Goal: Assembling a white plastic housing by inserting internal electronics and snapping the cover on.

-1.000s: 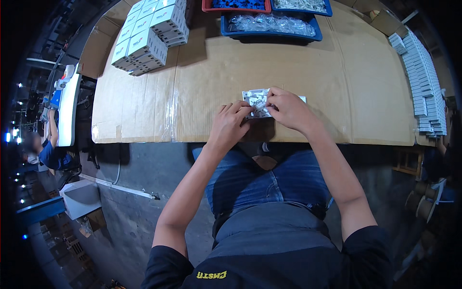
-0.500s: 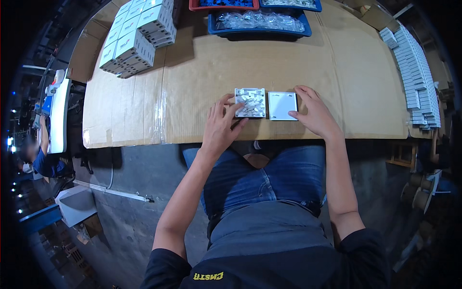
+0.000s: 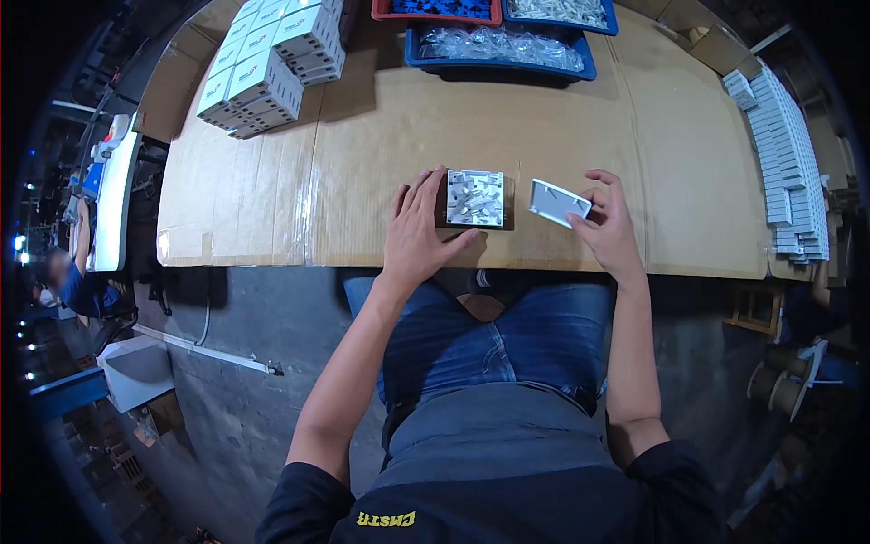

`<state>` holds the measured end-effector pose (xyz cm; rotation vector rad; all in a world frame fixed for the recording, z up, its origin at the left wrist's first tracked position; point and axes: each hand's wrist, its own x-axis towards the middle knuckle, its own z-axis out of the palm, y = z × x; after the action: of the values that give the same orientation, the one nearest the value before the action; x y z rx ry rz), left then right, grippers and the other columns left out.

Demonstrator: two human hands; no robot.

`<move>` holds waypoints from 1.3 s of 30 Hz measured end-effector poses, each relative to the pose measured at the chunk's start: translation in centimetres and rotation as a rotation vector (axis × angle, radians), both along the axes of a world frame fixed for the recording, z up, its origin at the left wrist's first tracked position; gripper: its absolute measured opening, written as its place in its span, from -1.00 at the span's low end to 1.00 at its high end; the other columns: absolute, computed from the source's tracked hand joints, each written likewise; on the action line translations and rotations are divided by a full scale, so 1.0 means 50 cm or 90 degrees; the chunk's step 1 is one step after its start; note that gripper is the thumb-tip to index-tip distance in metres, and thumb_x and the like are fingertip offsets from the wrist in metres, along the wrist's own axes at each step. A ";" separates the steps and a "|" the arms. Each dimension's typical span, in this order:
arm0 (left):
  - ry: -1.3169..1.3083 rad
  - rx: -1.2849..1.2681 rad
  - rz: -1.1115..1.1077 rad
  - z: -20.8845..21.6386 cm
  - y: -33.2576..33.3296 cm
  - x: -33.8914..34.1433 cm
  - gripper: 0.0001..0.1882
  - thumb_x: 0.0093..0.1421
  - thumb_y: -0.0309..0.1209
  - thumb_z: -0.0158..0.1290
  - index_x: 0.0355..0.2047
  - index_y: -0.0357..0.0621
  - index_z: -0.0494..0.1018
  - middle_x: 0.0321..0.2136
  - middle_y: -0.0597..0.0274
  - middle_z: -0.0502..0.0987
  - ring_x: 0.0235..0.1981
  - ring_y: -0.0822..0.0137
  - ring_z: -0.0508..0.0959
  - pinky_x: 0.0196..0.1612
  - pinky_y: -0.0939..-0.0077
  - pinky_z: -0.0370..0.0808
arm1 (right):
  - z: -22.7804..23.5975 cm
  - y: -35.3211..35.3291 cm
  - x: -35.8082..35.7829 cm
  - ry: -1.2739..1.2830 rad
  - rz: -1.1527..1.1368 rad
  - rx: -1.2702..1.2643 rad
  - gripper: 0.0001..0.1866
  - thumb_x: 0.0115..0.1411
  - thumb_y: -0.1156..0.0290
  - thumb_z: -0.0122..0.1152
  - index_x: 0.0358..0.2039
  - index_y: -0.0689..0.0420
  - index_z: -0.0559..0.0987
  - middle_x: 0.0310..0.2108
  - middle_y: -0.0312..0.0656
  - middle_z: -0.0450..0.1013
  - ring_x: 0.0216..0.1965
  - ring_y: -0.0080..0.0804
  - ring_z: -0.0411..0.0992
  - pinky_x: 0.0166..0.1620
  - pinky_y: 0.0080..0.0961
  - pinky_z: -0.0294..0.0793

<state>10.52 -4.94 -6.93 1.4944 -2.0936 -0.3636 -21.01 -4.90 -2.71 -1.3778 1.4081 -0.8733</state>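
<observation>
A square white plastic box (image 3: 476,199) sits on the cardboard-covered table, its top uncovered and its inside filled with small white and grey pieces. Just left of it, my left hand (image 3: 419,231) rests with fingers spread and thumb stretched along the near side, holding nothing. To the right, my right hand (image 3: 607,227) pinches a square white lid (image 3: 555,205) by its right edge. The lid is lifted and tilted, with its rimmed, grey-shaded inner face showing.
Stacked white boxes (image 3: 263,77) stand at the back left. Blue bins (image 3: 503,68) and a red bin (image 3: 435,15) of parts line the far edge. White pieces are piled in a long row (image 3: 787,163) at the far right. A person (image 3: 86,281) sits at another table on the left.
My right hand has picked the lid up off the table and tilted it. The left hand's fingers have come off the box and moved slightly left. The whole view has shifted a little.
</observation>
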 end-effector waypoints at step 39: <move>1.225 0.411 0.040 0.034 0.023 -0.053 -0.47 0.54 -0.07 -0.16 0.37 -0.07 0.15 0.25 -0.14 0.37 0.26 -0.03 0.45 0.29 -0.09 0.46 | -0.069 -0.014 0.063 -0.347 -0.249 -0.189 -0.76 0.22 0.56 0.36 -0.11 0.13 0.57 -0.04 -0.21 0.59 -0.01 -0.43 0.55 0.09 -0.47 0.52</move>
<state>7.86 -3.82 -5.24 0.6361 -0.3260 -1.6546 -17.87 -5.58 -6.18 -0.9634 1.1568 -1.6288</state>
